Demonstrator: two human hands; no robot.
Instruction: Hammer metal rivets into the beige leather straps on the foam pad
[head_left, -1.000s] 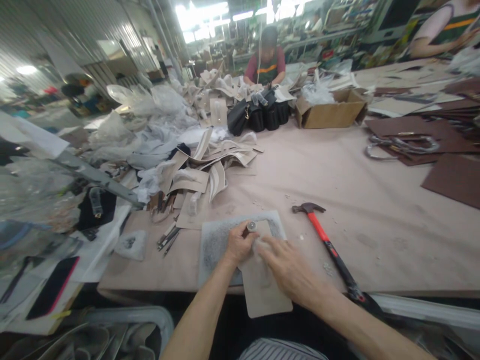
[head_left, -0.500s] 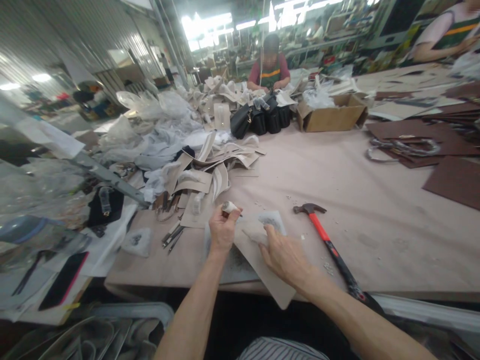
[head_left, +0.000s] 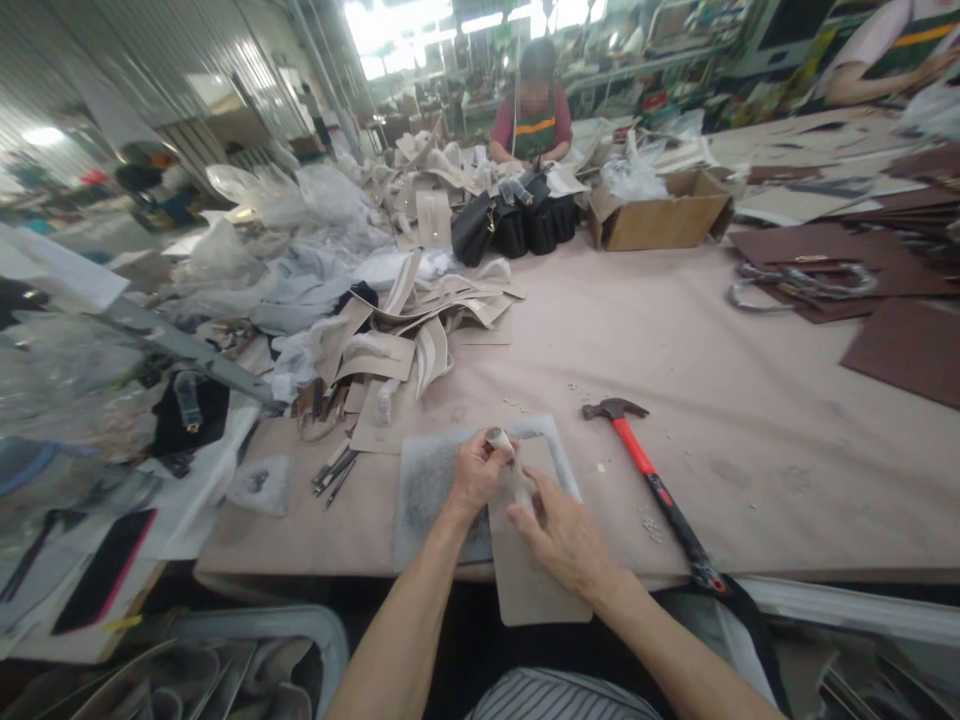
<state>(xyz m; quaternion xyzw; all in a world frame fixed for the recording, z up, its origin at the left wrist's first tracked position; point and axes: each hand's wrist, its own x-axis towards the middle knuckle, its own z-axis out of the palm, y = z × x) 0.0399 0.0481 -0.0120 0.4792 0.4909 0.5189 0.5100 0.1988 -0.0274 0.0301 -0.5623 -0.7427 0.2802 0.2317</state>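
Flat beige leather panel [head_left: 534, 570], rounded corners

Pale pink worktable [head_left: 675, 330]: grey scuffed pad [head_left: 431, 480] at the near edge, a beige panel [head_left: 525, 580] lying over it and overhanging the edge. Red-handled hammer [head_left: 652, 480] just right of the pad, small metal tools [head_left: 337, 470] to its left. Further back: heap of beige cut pieces [head_left: 420, 320], cardboard box [head_left: 660, 215], black bags [head_left: 525, 225], brown sheets [head_left: 900, 340] far right.
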